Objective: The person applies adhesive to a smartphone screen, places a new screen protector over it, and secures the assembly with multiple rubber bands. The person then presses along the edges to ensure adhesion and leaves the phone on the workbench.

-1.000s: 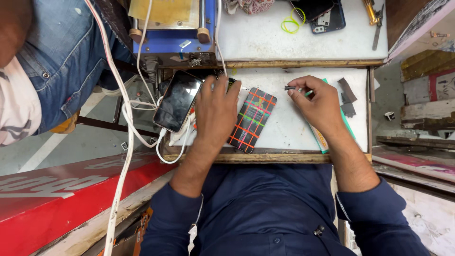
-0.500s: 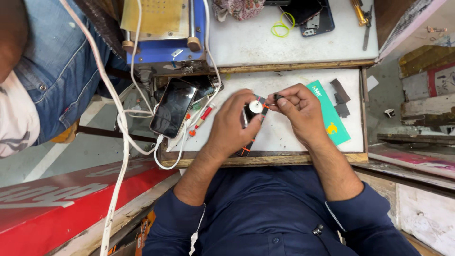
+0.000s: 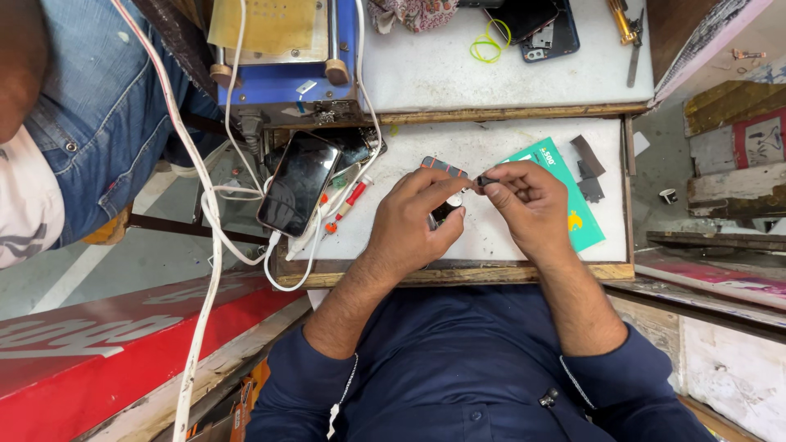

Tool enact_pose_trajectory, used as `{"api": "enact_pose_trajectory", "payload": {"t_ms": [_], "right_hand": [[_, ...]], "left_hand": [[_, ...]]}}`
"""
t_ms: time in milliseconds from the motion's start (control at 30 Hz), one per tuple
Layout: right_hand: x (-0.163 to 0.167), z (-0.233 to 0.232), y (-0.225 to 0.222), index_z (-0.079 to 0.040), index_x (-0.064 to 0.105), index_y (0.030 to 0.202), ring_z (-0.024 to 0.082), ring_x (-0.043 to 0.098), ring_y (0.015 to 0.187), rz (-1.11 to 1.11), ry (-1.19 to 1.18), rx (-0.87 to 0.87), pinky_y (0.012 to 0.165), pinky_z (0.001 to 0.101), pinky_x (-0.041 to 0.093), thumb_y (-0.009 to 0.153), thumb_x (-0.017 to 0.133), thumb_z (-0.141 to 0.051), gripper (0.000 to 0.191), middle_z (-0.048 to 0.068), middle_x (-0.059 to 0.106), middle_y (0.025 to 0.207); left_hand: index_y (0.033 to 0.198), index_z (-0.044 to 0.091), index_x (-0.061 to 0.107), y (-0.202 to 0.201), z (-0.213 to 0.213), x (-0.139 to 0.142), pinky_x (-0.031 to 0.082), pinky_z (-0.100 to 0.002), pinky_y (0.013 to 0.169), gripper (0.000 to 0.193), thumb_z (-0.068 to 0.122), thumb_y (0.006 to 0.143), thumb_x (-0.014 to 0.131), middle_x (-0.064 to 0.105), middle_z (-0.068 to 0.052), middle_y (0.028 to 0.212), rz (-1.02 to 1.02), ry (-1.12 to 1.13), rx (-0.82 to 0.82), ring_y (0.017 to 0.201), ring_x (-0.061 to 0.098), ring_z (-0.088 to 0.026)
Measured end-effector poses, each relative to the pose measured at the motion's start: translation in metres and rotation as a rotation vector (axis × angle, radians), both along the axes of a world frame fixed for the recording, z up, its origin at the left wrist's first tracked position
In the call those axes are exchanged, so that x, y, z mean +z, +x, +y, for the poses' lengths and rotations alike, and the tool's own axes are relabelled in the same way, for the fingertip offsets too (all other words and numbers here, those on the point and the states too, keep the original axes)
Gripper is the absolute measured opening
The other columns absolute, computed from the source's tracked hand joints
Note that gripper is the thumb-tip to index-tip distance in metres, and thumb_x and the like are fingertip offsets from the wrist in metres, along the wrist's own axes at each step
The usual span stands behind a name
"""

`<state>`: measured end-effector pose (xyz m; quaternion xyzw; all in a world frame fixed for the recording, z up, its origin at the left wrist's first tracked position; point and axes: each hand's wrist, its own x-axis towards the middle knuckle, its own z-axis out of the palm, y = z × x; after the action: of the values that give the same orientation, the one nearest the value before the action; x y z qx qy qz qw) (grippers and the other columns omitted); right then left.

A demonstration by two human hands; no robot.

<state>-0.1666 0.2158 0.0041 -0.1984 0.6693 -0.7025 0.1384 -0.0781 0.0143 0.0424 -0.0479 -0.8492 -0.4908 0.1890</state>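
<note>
White workbench [image 3: 491, 237], black phone [image 3: 299, 182], green card [image 3: 573, 221], red screwdriver [image 3: 344, 205]

The left hand [image 3: 413, 217], which a second ago was lying flat over the checked phone case [image 3: 442, 168] on the counter [image 3: 491, 237], is now curling its grip around a small dark part with a round silvery piece [image 3: 453, 201]. The right hand [image 3: 532, 205], earlier out to the side with a thin tool, is now meeting the left at the middle, pinching a small dark tool tip [image 3: 485, 180]. The green card [image 3: 573, 205] is now showing more.
</note>
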Motion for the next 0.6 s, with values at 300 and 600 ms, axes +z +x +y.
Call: {"api": "enact_pose_trajectory", "payload": {"t_ms": [300,600], "right_hand": [[0.022,-0.001,0.009,0.000,0.068,0.113,0.013,0.072,0.103,0.179,0.114,0.034,0.089,0.0247,0.059,0.103,0.068,-0.002,0.010,0.012,0.075,0.111],[0.029,-0.004,0.010,-0.001,0.069,0.111,0.011,0.073,0.098,0.245,0.194,0.022,0.084,0.0231,0.060,0.101,0.069,-0.002,0.009,0.011,0.077,0.109]], "left_hand": [[0.119,0.014,0.073,0.004,-0.002,0.007,0.056,-0.038,0.087,0.036,0.013,0.083,0.075,0.068,-0.003,0.105,0.039,-0.095,0.022,0.098,0.066,-0.024],[0.119,0.014,0.074,0.004,-0.003,0.007,0.056,-0.038,0.086,0.036,0.013,0.083,0.076,0.067,-0.003,0.105,0.054,-0.136,0.032,0.098,0.065,-0.025]]}}
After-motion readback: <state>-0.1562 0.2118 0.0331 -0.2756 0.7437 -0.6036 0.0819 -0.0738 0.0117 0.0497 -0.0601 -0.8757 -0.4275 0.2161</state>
